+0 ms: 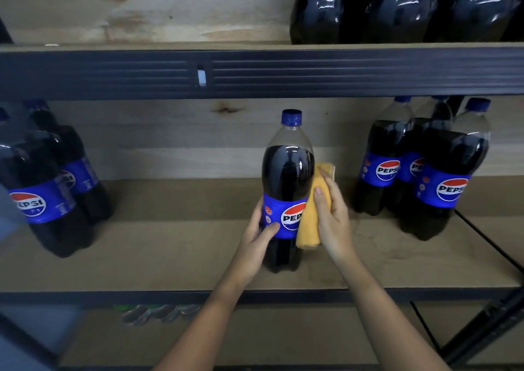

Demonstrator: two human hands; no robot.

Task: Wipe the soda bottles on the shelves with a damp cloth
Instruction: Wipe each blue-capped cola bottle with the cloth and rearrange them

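While the left grip (259, 236) clasps the bottle (286, 189), the right grip (330, 212) pinches the cloth (307, 223) against its side.

I count one soda bottle (287, 189) mid-frame, two at the left (42, 183), three at the right (419, 169), one yellow cloth (312, 220), and two hands.

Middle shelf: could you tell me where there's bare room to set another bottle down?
Bare board lies between the left bottles and the held bottle, and a narrower gap between the cloth and the right cluster. The shelf's far ends are crowded.
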